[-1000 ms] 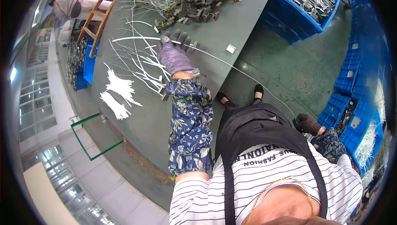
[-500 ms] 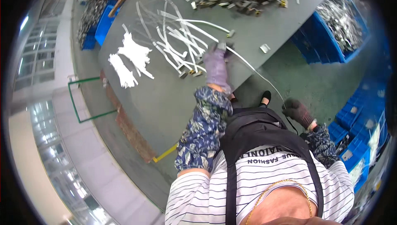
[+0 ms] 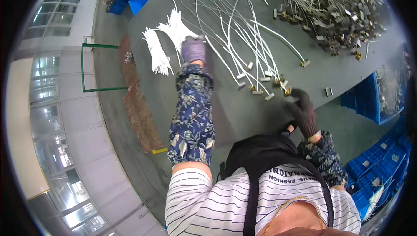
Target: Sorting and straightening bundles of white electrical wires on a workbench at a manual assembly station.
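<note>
My left hand (image 3: 193,50), in a purple glove, is at the right side of a fanned bundle of thin white strips (image 3: 174,27), fingers curled onto the strips' ends. A second bundle of white strips (image 3: 156,53) lies just left of it. My right hand (image 3: 302,112), in a dark glove, is over the table's near right edge, fingers apart and slightly blurred, with nothing visible in it. Close to its fingertips lies a group of white cables (image 3: 260,58) with small metal connectors (image 3: 269,96) at their near ends.
A large heap of metal-ended cables (image 3: 334,23) covers the far right of the grey table (image 3: 191,118). One loose metal piece (image 3: 328,91) lies near the right edge. Blue bins (image 3: 362,101) stand to the right. A green metal frame (image 3: 83,69) stands left of the table.
My left hand has moved left from the cables to the white strips. My right hand has come up to the table edge and let go of the white cable. The view has shifted.
</note>
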The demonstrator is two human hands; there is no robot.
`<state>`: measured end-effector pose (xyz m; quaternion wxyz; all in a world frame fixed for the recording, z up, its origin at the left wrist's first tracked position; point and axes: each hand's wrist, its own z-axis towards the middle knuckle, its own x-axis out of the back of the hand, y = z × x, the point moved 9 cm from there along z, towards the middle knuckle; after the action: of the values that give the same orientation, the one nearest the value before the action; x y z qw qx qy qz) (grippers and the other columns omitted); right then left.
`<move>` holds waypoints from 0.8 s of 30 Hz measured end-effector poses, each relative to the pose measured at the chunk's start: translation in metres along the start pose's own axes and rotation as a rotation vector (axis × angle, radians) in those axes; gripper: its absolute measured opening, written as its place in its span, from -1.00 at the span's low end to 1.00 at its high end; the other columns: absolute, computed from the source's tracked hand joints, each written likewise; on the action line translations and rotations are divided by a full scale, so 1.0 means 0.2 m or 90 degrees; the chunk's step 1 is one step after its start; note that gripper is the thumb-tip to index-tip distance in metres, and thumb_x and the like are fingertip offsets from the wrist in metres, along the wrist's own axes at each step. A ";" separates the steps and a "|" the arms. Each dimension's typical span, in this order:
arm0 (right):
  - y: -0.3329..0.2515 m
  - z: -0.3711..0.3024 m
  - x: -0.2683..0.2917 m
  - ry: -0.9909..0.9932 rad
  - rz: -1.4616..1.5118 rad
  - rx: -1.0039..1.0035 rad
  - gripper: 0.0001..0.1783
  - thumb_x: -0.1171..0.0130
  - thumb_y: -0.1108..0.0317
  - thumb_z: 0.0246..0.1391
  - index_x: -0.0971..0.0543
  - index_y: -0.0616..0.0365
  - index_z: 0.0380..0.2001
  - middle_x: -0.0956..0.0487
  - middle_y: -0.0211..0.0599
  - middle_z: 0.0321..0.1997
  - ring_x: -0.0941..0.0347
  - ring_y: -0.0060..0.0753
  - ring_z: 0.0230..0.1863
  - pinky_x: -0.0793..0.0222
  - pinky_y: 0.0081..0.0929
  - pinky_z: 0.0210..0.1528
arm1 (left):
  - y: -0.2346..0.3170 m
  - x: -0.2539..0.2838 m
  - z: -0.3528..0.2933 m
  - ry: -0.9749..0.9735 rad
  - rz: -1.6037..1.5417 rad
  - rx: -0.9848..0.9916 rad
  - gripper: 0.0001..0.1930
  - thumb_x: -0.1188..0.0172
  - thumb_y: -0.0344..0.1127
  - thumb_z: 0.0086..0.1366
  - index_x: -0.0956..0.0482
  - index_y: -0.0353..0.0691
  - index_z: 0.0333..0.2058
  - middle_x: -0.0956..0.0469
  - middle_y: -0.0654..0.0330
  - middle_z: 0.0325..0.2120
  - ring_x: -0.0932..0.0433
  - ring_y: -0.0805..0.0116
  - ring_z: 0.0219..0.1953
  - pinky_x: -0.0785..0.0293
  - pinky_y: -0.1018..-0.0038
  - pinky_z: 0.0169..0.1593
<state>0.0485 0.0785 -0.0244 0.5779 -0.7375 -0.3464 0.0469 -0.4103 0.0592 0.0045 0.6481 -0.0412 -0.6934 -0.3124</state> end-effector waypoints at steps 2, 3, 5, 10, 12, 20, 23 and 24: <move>0.09 0.01 -0.02 0.005 0.019 -0.064 -0.44 -0.27 0.21 -0.07 -0.40 0.14 0.02 -0.54 -0.08 -0.29 -0.46 -0.30 -0.37 -0.40 -0.34 -0.26 | -0.13 -0.04 0.16 -0.053 0.003 0.108 -0.43 -0.29 0.01 0.07 -0.48 -0.18 0.00 -0.50 -0.07 -0.05 -0.47 -0.05 0.02 -0.35 0.22 0.11; 0.14 0.02 0.01 0.045 0.015 -0.093 -0.47 -0.27 0.22 -0.07 -0.42 0.15 -0.02 -0.53 -0.12 -0.35 -0.46 -0.34 -0.39 -0.39 -0.36 -0.30 | -0.09 -0.10 0.18 -0.107 -0.030 0.123 -0.34 -0.33 -0.02 0.05 -0.41 -0.16 0.10 -0.45 -0.07 0.03 -0.42 -0.06 0.09 -0.31 0.23 0.17; 0.13 0.02 -0.03 0.059 0.022 -0.108 -0.51 -0.27 0.23 -0.07 -0.43 0.15 -0.05 -0.52 -0.17 -0.41 -0.45 -0.38 -0.41 -0.39 -0.38 -0.34 | -0.28 -0.19 0.34 -0.055 0.028 0.123 -0.27 -0.35 -0.17 0.00 -0.33 -0.10 0.18 -0.44 -0.08 0.06 -0.43 -0.05 0.09 -0.30 0.27 0.20; 0.15 0.01 -0.07 0.092 0.094 -0.143 -0.58 -0.27 0.25 -0.08 -0.47 0.18 -0.13 -0.50 -0.32 -0.49 -0.40 -0.53 -0.48 -0.34 -0.50 -0.45 | -0.71 -0.33 0.71 -0.199 -0.093 0.099 -0.63 -0.25 -0.16 -0.02 -0.61 -0.41 -0.36 -0.61 -0.05 -0.45 -0.61 0.09 -0.49 -0.54 0.25 -0.30; 0.11 0.04 -0.03 0.104 0.102 -0.161 -0.59 -0.27 0.25 -0.08 -0.48 0.17 -0.15 -0.50 -0.34 -0.50 -0.38 -0.56 -0.50 -0.32 -0.54 -0.47 | -0.80 -0.32 0.73 -0.274 -0.422 0.140 -0.77 -0.16 -0.33 0.06 -0.56 -0.41 -0.36 -0.56 0.00 -0.55 -0.57 0.19 -0.58 -0.53 0.30 -0.49; -0.45 0.31 -0.36 -0.044 0.100 0.012 -0.86 -0.16 0.44 0.01 -0.53 0.19 -0.31 -0.49 -0.45 -0.51 -0.35 -0.68 -0.49 -0.28 -0.62 -0.49 | -0.74 -0.03 0.51 -0.206 -0.076 0.099 -0.64 -0.17 -0.12 0.08 -0.57 -0.37 -0.34 -0.60 -0.09 -0.48 -0.61 0.08 -0.52 -0.52 0.26 -0.39; -0.75 0.53 -0.70 -0.201 -0.014 0.102 -0.79 -0.20 0.28 0.03 -0.55 0.15 -0.29 -0.55 -0.33 -0.42 -0.45 -0.50 -0.44 -0.38 -0.47 -0.37 | -0.66 0.06 0.52 -0.100 0.089 0.004 -0.58 -0.18 -0.03 -0.03 -0.62 -0.29 -0.34 -0.59 -0.12 -0.36 -0.56 -0.13 -0.23 -0.49 0.15 -0.16; -0.83 0.61 -0.82 -0.227 -0.090 0.127 -0.76 -0.21 0.25 0.01 -0.56 0.12 -0.27 -0.56 -0.27 -0.39 -0.49 -0.41 -0.40 -0.39 -0.44 -0.32 | -0.67 0.06 0.53 -0.101 0.083 0.007 -0.58 -0.18 -0.03 -0.03 -0.62 -0.29 -0.34 -0.59 -0.12 -0.36 -0.56 -0.13 -0.23 -0.49 0.15 -0.16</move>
<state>-0.2086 0.1018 0.0279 0.5793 -0.6306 -0.4877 0.1702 -0.5661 -0.0011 -0.0316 0.6102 -0.1071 -0.7400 -0.2618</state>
